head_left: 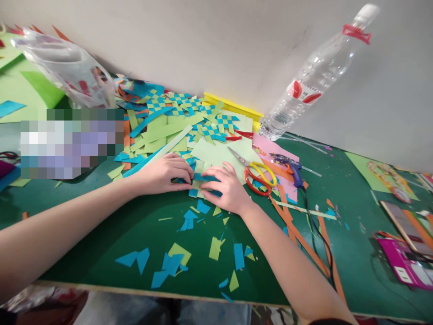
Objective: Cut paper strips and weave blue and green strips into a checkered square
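Between my two hands lies a small piece of woven paper strips [196,186] in blue and pale green, partly hidden by my fingers. My left hand [165,174] is curled at its left side, thumb and fingers closing on the edge. From the right, my right hand [225,187] bends its fingers over the same piece, the fingertips pressing on the strips. Just behind my hands spread pale green paper sheets [216,151] and long loose strips. Scissors [260,176] with red and yellow handles lie beside my right hand, blades partly apart.
Finished blue-green woven pieces [179,104] pile up at the back. A clear plastic bottle [307,85] stands back right, near a blue glue gun [292,169] with a black cord. Paper scraps [172,262] litter the green table [111,230]. A plastic bag [74,67] sits back left.
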Demonstrator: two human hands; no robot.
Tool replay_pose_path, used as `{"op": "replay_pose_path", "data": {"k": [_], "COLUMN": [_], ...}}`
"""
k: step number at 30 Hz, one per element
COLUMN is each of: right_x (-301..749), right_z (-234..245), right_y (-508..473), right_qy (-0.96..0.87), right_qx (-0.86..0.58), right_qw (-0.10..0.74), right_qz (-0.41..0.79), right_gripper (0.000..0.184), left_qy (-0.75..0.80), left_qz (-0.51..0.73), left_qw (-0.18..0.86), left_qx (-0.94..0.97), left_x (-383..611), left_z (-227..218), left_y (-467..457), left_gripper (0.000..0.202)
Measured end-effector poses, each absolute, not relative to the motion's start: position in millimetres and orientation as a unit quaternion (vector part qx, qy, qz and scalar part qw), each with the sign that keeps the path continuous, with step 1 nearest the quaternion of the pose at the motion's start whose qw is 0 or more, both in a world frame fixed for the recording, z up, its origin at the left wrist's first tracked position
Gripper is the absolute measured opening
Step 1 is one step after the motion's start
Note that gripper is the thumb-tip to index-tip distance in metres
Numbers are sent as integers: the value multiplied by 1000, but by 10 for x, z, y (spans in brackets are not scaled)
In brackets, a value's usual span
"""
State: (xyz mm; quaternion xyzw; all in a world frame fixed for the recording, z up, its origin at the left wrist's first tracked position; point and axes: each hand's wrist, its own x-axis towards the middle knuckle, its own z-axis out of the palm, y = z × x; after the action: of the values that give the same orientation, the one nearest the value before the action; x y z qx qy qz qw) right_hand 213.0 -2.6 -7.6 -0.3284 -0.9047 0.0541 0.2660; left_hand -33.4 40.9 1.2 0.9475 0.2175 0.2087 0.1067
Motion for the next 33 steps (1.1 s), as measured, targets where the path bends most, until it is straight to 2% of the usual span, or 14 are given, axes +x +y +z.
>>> {"op": "replay_pose_path", "data": {"k": [8,20,33], "right_x": [2126,2132,2134], "right_z": [-74,-103,-91], "right_y": [-18,-10,-10], "right_qy": [-904,-904,-904], "right_qx": [-327,-322,-324], "right_qw": [267,277,273], "right_qz": [58,55,62], "right_gripper": [20,19,20], "left_qy": [238,225,222], "left_qz": [203,159,181], "left_qw": [111,106,98], "left_qx": [943,955,953], "left_x": [-449,-449,-431], "left_z": [186,136,138], "left_y": [443,440,428], "left_gripper": [18,14,18]}}
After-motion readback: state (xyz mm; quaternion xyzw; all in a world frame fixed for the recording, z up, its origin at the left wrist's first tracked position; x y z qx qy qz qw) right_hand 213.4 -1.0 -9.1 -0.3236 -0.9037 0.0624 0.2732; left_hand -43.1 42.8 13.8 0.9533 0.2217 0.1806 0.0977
